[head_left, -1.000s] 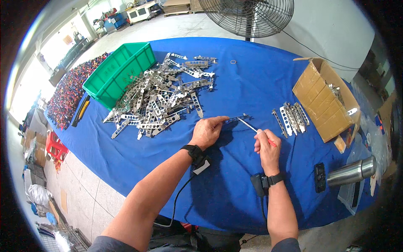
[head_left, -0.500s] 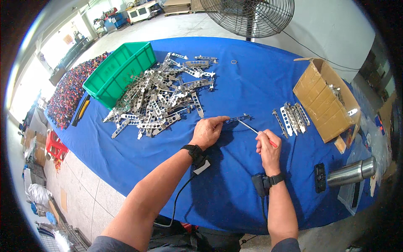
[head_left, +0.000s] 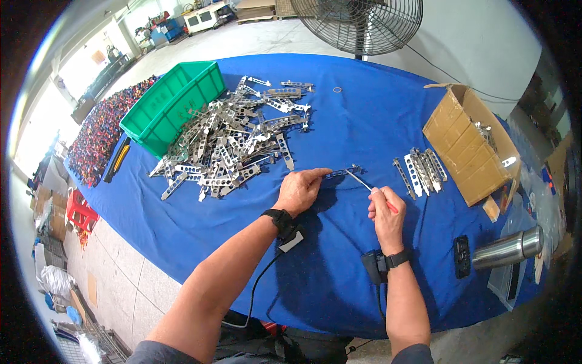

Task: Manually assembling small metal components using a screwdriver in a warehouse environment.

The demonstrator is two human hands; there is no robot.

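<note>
Blue cloth-covered table beneath both hands. Heap of perforated silver metal strips: beyond-left of left hand; pinching or pressing, I cannot tell. Right hand: clamped on slim red-handled metal tool. Single perforated silver strip: at left fingertip.

Blue cloth-covered table, pale tiled floor. Whitish wall right, caged fan beside it. White machine far back. Strong light left.

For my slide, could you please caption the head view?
Left hand on a strip, right hand holding a tool to it.
</note>
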